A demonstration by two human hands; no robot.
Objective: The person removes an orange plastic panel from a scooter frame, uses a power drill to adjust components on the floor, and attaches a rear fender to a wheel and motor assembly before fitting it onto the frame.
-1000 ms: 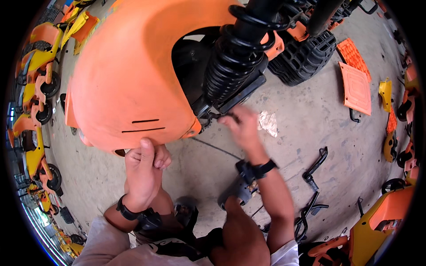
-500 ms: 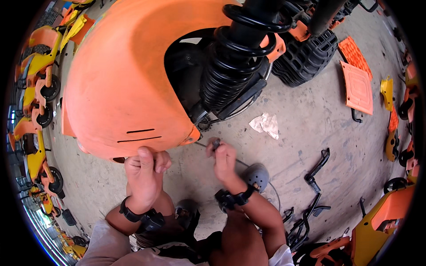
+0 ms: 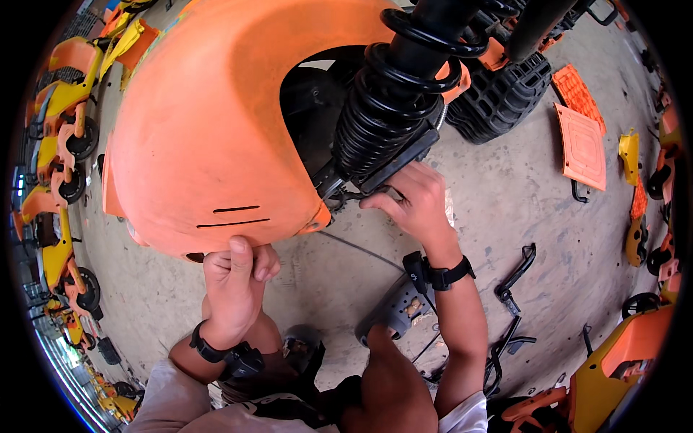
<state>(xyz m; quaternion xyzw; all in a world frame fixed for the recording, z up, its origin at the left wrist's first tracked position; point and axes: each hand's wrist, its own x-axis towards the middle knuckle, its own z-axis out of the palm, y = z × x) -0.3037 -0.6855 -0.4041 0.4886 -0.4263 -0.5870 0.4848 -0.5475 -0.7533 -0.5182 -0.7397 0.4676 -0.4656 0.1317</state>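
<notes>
Right hand (image 3: 417, 198) has gone back up to the bracket (image 3: 361, 193) under the black spring (image 3: 393, 108), fingers pinched on it. Left hand (image 3: 234, 278) grips the orange fender (image 3: 209, 130) edge, left of the spring.

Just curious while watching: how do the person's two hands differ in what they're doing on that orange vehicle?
The left hand grips the lower edge of the orange body shell, thumb up; the right hand reaches to the metal fitting under the black coil spring, fingers spread. Both wear black wristbands.
</notes>
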